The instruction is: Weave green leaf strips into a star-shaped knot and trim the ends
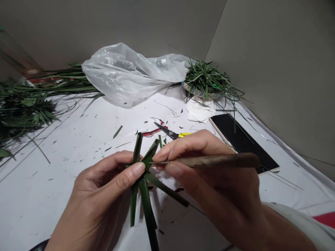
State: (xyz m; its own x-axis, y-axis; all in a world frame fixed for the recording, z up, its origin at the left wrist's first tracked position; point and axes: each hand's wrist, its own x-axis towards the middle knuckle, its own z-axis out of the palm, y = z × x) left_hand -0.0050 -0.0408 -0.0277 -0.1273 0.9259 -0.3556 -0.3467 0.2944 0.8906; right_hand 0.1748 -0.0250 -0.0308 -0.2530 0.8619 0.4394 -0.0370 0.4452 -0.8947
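Observation:
My left hand (104,195) pinches a woven piece of green leaf strips (147,191) between thumb and fingers. Folded strip ends stick out of it upward, downward and to the lower right. In my right hand (209,188) is an awl (222,161) with a brown wooden handle, gripped close to its thin metal shaft. The awl's tip touches the leaf piece just right of my left thumb. Behind my right fingers lie scissors (171,134) with dark blades and yellow handles, partly hidden by that hand.
A clear plastic bag (136,76) lies at the back beside long leaves (65,83). Cut leaf scraps (206,76) heap in a round container at the back right. A phone (243,143) and crumpled tissue (201,109) lie at right. Leaf bits litter the white cloth (86,139).

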